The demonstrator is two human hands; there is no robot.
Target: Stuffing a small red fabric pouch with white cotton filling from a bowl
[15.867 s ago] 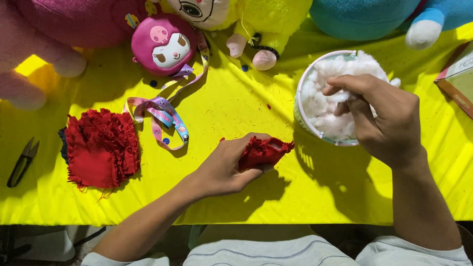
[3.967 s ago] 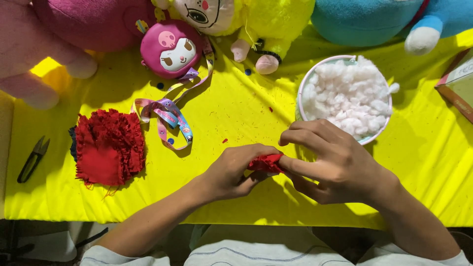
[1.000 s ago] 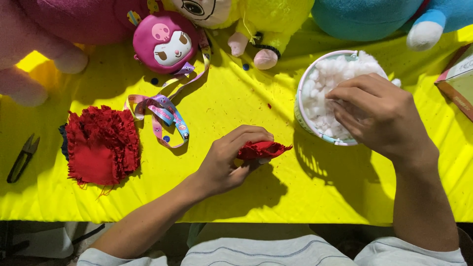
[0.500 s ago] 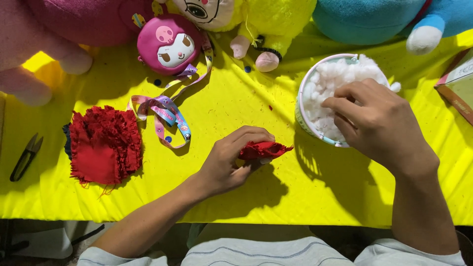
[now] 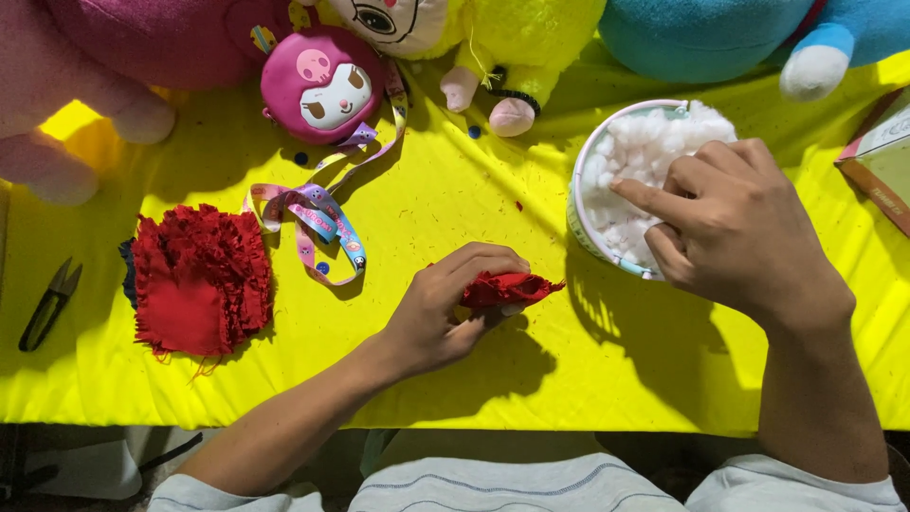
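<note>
Pinching red fabric piece (image 5: 507, 287): left hand (image 5: 441, 308) fingers closed | right hand (image 5: 735, 228) fingers curled into stuffing bowl (image 5: 580, 204)

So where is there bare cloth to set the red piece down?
Bare yellow cloth lies along the near edge, between the left hand and right forearm, and between ribbon and tub. The far edge, under the plush toys, is crowded.

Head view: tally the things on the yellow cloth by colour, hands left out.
Red: 2, fabric stack, small fabric piece held in left hand
Pink: 2, big plush, round plush head
Yellow: 1, plush
Blue: 1, plush
White: 1, stuffing bowl under right hand
Black: 1, snips
Multicoloured: 1, ribbon
Total: 9
</note>
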